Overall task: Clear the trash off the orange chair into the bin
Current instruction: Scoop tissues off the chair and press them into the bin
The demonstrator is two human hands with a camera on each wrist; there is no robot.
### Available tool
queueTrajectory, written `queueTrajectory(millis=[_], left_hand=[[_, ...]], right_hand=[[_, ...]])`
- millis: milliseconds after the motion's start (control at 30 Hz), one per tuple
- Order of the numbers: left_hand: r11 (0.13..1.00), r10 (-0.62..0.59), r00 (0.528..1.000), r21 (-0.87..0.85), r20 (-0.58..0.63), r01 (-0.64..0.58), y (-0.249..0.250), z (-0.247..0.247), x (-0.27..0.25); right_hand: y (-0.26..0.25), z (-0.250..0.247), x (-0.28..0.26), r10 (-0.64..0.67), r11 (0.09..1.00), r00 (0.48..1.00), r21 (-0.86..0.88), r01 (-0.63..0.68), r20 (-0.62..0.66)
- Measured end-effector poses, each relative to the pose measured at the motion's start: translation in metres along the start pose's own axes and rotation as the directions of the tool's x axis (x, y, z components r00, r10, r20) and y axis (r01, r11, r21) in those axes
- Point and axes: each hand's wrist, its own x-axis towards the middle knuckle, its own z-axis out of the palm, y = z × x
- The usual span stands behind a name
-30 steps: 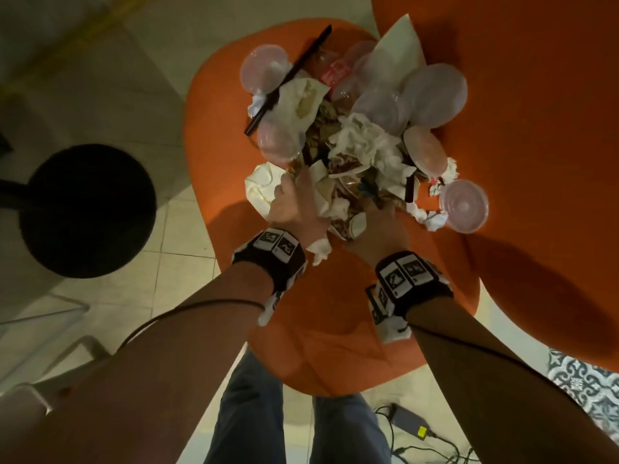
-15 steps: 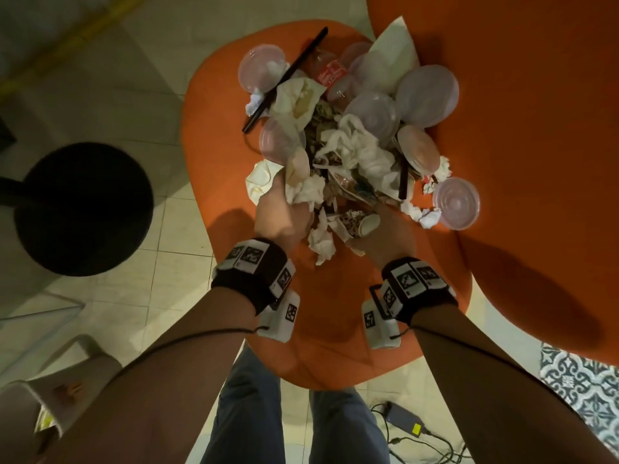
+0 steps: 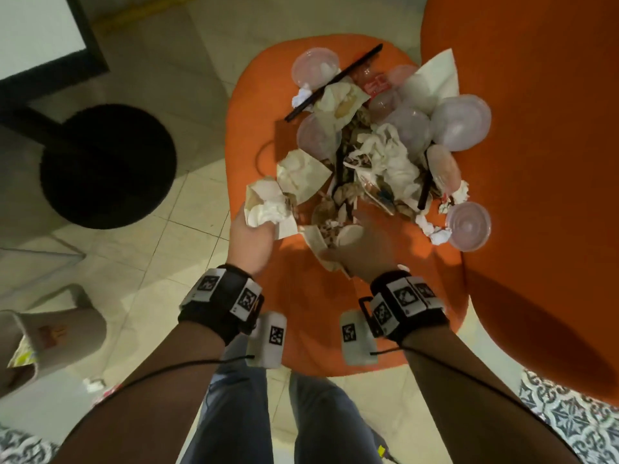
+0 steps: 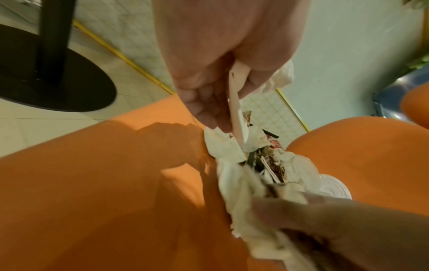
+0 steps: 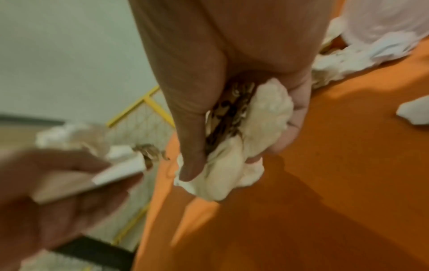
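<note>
Here the left hand point(image 3: 252, 236) grips a wad of crumpled napkins point(image 3: 266, 204) at the near left edge of the orange chair point(image 3: 301, 296), while the right hand point(image 3: 361, 252) clutches tissue and patterned wrapper scraps point(image 5: 234, 128) beside it. Most of the trash pile point(image 3: 378, 145) sits further right on the seat. Squeezing both handfuls tight before carrying them left toward the bin point(image 3: 50, 339) should stop loose bits falling on the floor.
</note>
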Motion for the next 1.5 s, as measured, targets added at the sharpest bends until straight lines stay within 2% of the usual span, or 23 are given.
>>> queueTrajectory(millis=[100,200,367,433,500,567,667,767,900,1033,1133,1200,1367,1433,1500], left_hand=[[0.998,-0.027,0.999,-0.053,-0.046,0.025,-0.007,-0.015,-0.011],[0.998,-0.035,0.997,-0.056,-0.071,0.031,-0.016,-0.029,-0.024],[0.994,-0.070,0.991,-0.096,-0.116,0.059,-0.036,-0.061,-0.048],[0.988,-0.083,0.988,-0.138,-0.134,0.065,-0.045,-0.079,-0.058],[0.980,-0.105,0.979,-0.183,-0.173,0.073,-0.056,-0.100,-0.067],[0.968,-0.147,0.965,-0.234,-0.218,0.095,-0.068,-0.130,-0.077],[0.947,-0.214,0.932,-0.295,-0.291,0.125,-0.093,-0.189,-0.095],[0.935,-0.261,0.891,-0.328,-0.372,0.137,-0.124,-0.266,-0.119],[0.935,-0.330,0.797,-0.290,-0.507,0.203,-0.186,-0.388,-0.153],[0.920,-0.375,0.731,-0.322,-0.570,0.221,-0.237,-0.491,-0.171],[0.838,-0.520,0.675,-0.465,-0.523,0.285,-0.279,-0.542,-0.154],[0.813,-0.555,0.687,-0.480,-0.469,0.329,-0.307,-0.561,-0.133],[0.868,-0.491,0.753,-0.320,-0.439,0.379,-0.362,-0.594,-0.066],[0.891,-0.452,0.764,-0.268,-0.461,0.366,-0.384,-0.608,-0.036],[0.909,-0.415,0.754,-0.189,-0.509,0.372,-0.410,-0.620,-0.011]], right_hand=[[0.003,0.024,0.021,-0.007,0.979,0.991,-0.199,0.034,0.135],[0.010,0.035,0.029,0.056,0.965,0.990,-0.260,-0.020,0.130],[0.007,0.037,-0.003,0.085,0.996,0.996,-0.031,-0.085,-0.001],[-0.002,0.046,-0.027,0.051,0.997,0.998,0.066,-0.049,-0.023],[-0.018,0.065,-0.053,0.003,0.989,1.000,0.150,-0.003,0.005],[-0.042,0.095,-0.081,-0.064,0.977,0.993,0.207,0.043,0.096],[-0.082,0.155,-0.121,-0.161,0.970,0.958,0.217,0.109,0.236],[-0.115,0.236,-0.157,-0.234,0.967,0.909,0.182,0.180,0.346],[-0.159,0.355,-0.210,-0.253,0.967,0.843,0.122,0.222,0.475],[-0.188,0.473,-0.245,-0.256,0.962,0.830,0.046,0.269,0.496],[-0.200,0.551,-0.255,-0.272,0.935,0.825,-0.069,0.349,0.495],[-0.205,0.596,-0.251,-0.284,0.903,0.824,-0.151,0.401,0.490],[-0.212,0.695,-0.214,-0.319,0.862,0.823,-0.217,0.458,0.469],[-0.209,0.731,-0.194,-0.348,0.858,0.821,-0.198,0.473,0.453],[-0.202,0.762,-0.177,-0.366,0.854,0.819,-0.190,0.484,0.442]])
